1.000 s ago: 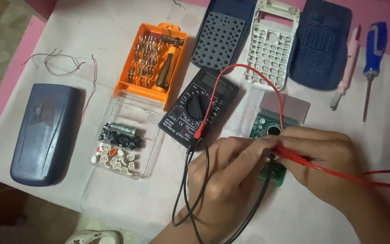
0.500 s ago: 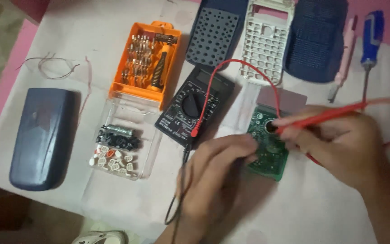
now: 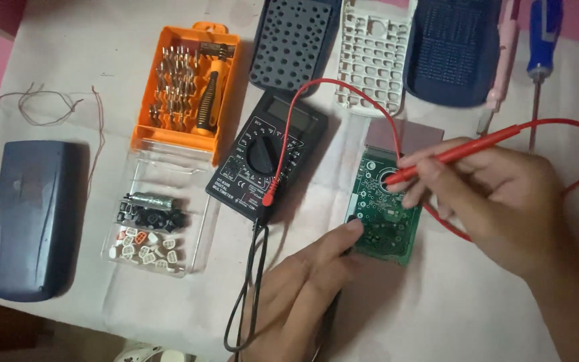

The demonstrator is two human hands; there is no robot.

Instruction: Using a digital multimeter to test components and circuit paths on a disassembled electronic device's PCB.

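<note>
Head view shows the right hand [image 3: 497, 201] with its fingers pinched narrow around a red test probe [image 3: 460, 153], held like a pen, the tip resting on the upper part of a green circuit board [image 3: 383, 211]. The left hand [image 3: 303, 295] lies near, its fingers drawn together on what seems a dark probe (mostly hidden under the hand, so the grip itself cannot be told), a fingertip touching the board's near left edge. That board lies flat on the white cloth [image 3: 102, 67], right of centre, just right of the black multimeter [image 3: 266, 157]. It looks light, thin and stiff, probably fragile at its solder points, so the bare edges seem the safest place to hold it. A red lead [image 3: 343, 90] loops from the meter over the board's far end, and black leads [image 3: 249, 281] trail near; both could snag. Farther out lie an orange screwdriver bit set [image 3: 185, 90], a clear tray of small parts [image 3: 149, 228], a dark blue cover [image 3: 31, 218] at left, and keypad shells [image 3: 373, 53] with two screwdrivers [image 3: 537, 60] far right.
</note>
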